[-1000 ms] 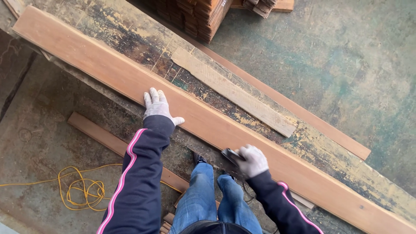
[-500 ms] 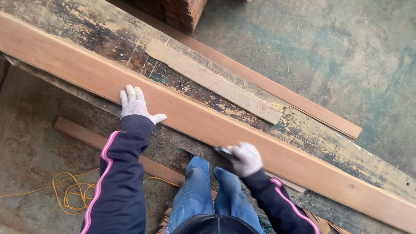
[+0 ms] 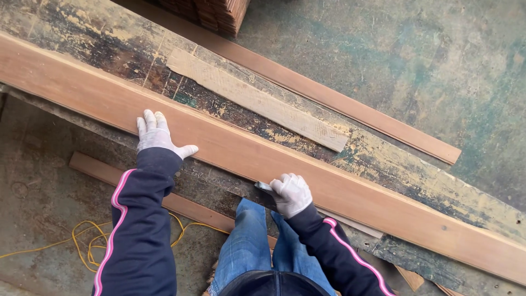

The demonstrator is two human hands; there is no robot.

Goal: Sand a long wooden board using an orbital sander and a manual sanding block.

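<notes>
Head view: left hand (image 3: 156,134), gloved, pressed flat with fingers together on the long board (image 3: 339,192) lying across the worn bench (image 3: 109,46). Right hand (image 3: 290,193) is closed around a dark tool (image 3: 264,187) at the board's near edge.

The long reddish-brown wooden board (image 3: 230,145) looks smooth and matt; the worn workbench top (image 3: 109,46) under it shows rough, flaking yellow paint; white cloth gloves cover both hands.

Packages, labels, signs, screens: none showing in this view. Nothing boxed, wrapped, tagged or lit is lying on the worn bench or the floor around it.
</notes>
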